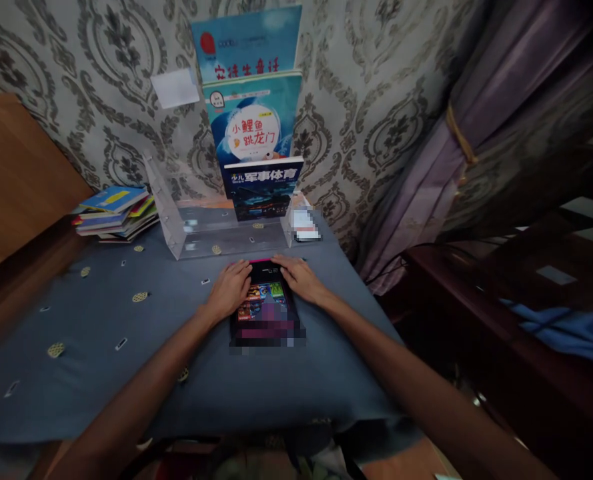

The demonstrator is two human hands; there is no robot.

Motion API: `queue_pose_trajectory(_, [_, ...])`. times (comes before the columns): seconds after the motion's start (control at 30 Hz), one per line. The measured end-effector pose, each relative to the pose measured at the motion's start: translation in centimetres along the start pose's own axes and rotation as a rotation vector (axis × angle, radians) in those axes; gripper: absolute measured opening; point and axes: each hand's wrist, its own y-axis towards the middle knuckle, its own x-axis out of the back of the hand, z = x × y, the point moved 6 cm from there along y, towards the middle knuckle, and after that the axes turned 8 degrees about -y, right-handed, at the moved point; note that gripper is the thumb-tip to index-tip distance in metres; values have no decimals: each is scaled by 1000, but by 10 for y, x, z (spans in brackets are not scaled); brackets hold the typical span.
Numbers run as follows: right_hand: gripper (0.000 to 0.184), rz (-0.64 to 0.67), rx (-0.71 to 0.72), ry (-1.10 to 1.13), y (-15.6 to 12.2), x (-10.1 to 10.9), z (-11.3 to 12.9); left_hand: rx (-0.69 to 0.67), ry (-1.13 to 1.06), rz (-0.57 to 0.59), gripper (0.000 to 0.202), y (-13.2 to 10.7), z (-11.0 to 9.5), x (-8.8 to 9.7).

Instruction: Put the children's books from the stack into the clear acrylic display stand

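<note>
A dark book (259, 273) with small coloured pictures on its cover lies on the blue-grey tablecloth in front of me; its near part is blurred out by blocks. My left hand (230, 288) holds its upper left corner, the fingers bent over the edge. At the upper right corner, my right hand (302, 279) grips it the same way. Both thumbs are partly hidden. Just beyond the book stands a clear plastic rack (216, 245). Three books stand one behind another in its right part: a dark blue book (263, 190) in front, a teal book (253, 120), and a blue book (249, 43) at the back.
A pile of books (113, 210) sits at the table's back left, by a wooden panel (21, 180). A small pale item (305, 223) lies right of the rack. White paper (175, 88) is on the patterned wall. A tied curtain (436, 160) hangs at right, above dark furniture (456, 287).
</note>
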Motion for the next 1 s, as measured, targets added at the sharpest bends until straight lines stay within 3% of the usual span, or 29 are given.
queue_pose_trajectory(0.2, [45,-7,-10,-8,0,-2,1,-180,-56,149,38,1,-40,-18])
queue_pose_trajectory(0.4, [41,4,-4,-40,-1,2,6,-335,-146,292,38,-26,-84,-18])
queue_pose_trajectory(0.57, [41,5,8,-60,-3,2,8,-418,-224,388,39,-51,-102,-14])
queue_pose_trajectory(0.8, [42,-16,-7,-156,-13,1,20,-441,-218,358,39,-56,-102,-15])
queue_pose_trajectory(1.0, [42,-42,52,-113,-52,9,32,-502,-153,227,32,-58,-105,-10])
